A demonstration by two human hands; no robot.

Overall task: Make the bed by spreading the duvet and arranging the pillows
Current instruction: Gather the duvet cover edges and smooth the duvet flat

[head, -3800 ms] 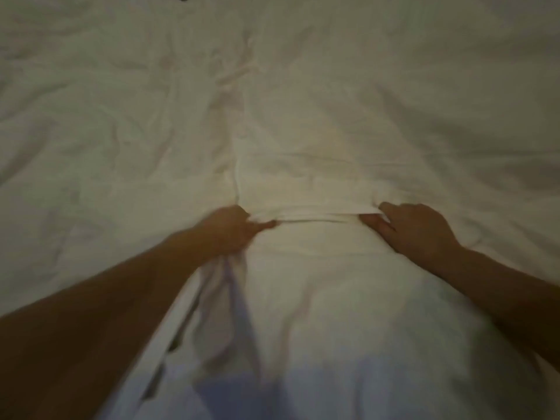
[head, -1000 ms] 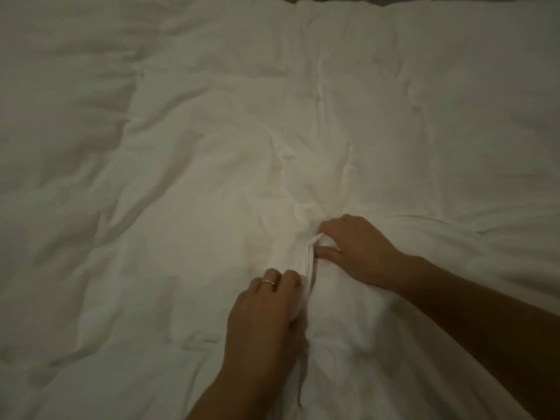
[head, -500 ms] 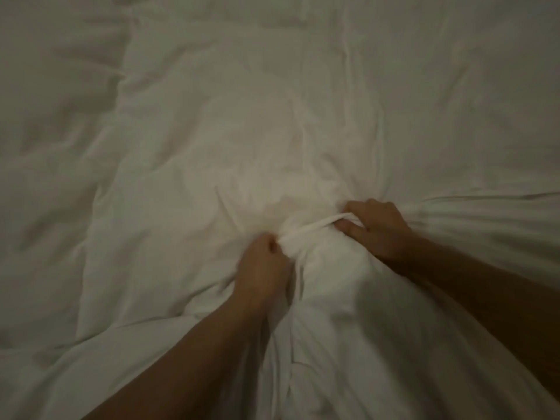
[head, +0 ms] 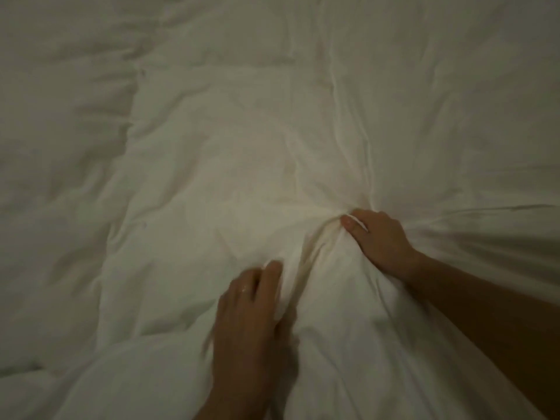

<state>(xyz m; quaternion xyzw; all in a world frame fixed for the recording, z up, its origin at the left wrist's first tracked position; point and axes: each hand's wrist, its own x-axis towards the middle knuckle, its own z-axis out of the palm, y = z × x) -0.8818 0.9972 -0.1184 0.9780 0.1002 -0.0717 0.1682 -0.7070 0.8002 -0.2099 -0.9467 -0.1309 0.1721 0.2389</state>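
Note:
A white, rumpled duvet (head: 212, 165) fills the whole dim view. My right hand (head: 378, 237) sits right of centre, its fingers and thumb pinching a bunched fold of the duvet, and creases fan out to the right from that grip. My left hand (head: 251, 301) lies lower and left of it, fingers together and laid flat against the ridge of cloth that runs between the two hands. A ring shows on one of its fingers. The left hand is blurred. No pillow is visible.
Puffy quilted sections of the duvet spread to the left and the far side. Nothing but bedding is in view, and no bed edge shows.
My left hand has let go of the fold, slid down and back, and now rests flat. My right hand keeps its pinch and has shifted slightly right.

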